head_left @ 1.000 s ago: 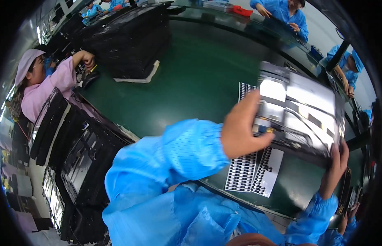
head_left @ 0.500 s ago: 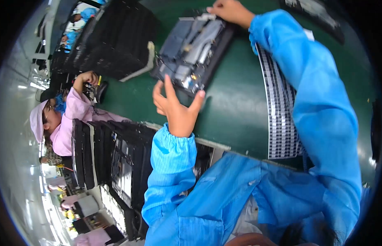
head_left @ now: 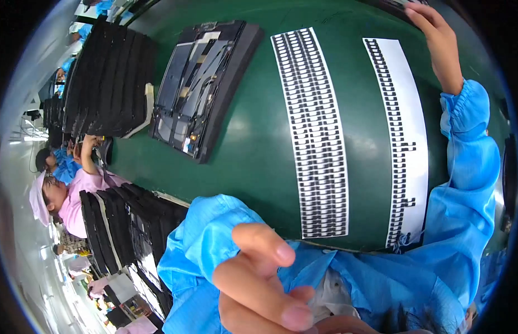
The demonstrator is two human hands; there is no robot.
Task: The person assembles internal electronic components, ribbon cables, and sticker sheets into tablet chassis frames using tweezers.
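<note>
My right hand reaches to the far right. Its fingers are closed on the near edge of a black tray, most of which lies beyond the top rim of the picture. My left hand is raised close in front of my body, its fingers loosely bent and apart with nothing visible in them. Left of the middle of the green table, apart from both hands, a black foam tray bears a flat panel with dark sections, grey strips and flex cables.
Two white label sheets with black marks lie on the table, one full and one partly bare. Black tray stacks stand at the far left and near left. A person in pink works at the left.
Both hands have left the tray with the panel, which now rests further left. My left hand has drawn back toward me. My right hand has moved right to the other tray.
</note>
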